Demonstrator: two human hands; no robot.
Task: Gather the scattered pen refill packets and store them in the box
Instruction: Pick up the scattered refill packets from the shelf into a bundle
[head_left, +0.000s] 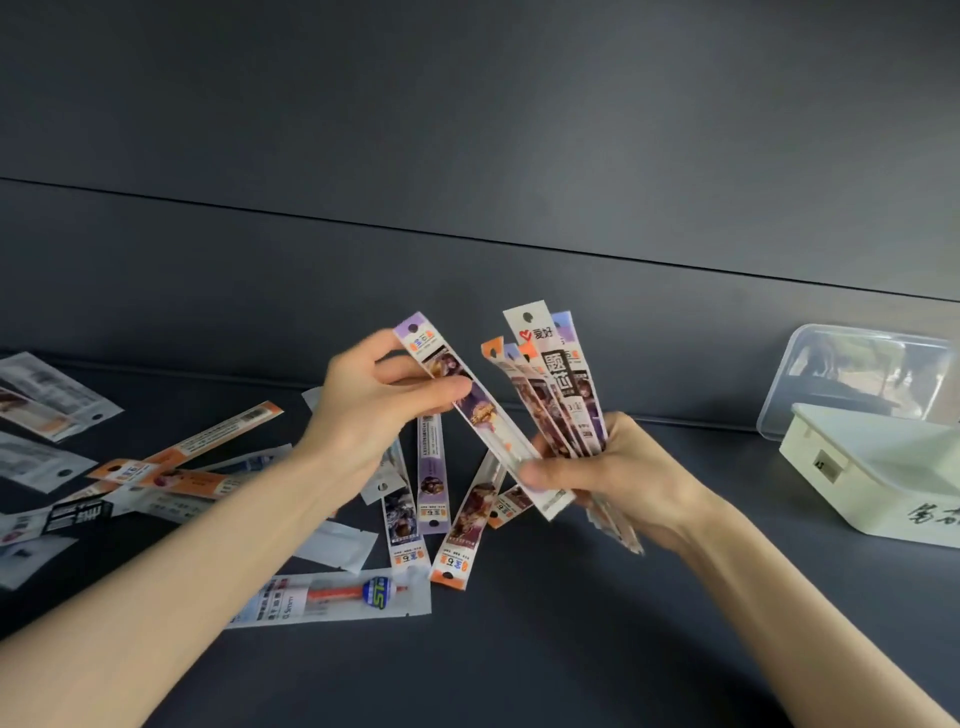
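Dark desk (519, 649); loose packets (434, 467) strewn across left half, some overlapping, wide one (332, 597) with orange refill nearest front edge. Left hand (379, 400) pinches purple packet (467, 405) between thumb and fingers, raised above desk, its lower end touching right hand. Right hand (613, 478) clenched round fanned bundle (556, 389) of packets, tops upward. Box (878, 478), pale green, at right edge, open; inside not visible. Clear lid (852, 374) leans behind it.
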